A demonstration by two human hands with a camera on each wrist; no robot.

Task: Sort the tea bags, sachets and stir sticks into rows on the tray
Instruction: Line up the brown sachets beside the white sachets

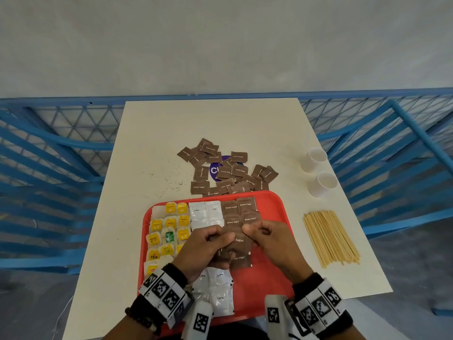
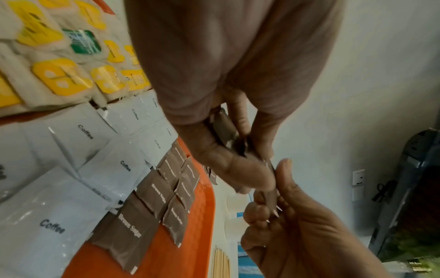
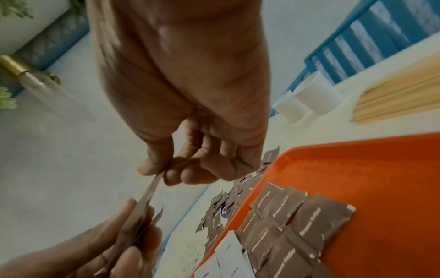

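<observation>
Both hands hover over the middle of the red tray (image 1: 272, 207). My left hand (image 1: 218, 239) grips a small stack of brown sugar sachets (image 2: 226, 129). My right hand (image 1: 255, 231) pinches the edge of one brown sachet (image 3: 152, 186) from that stack. On the tray, tea bags (image 1: 169, 224) with yellow tags fill the left side, white coffee sachets (image 1: 206, 213) lie in the middle, and brown sugar sachets (image 1: 239, 212) lie in rows right of them. A loose pile of brown sugar sachets (image 1: 220, 168) lies on the table beyond the tray. Wooden stir sticks (image 1: 331, 239) lie right of the tray.
Two white paper cups (image 1: 316, 158) stand on their sides at the table's right edge. A purple round label (image 1: 215, 171) shows under the loose pile. Dark crumbs (image 1: 169, 182) speckle the table at the left. Blue chairs (image 1: 49, 168) surround the white table (image 1: 208, 123).
</observation>
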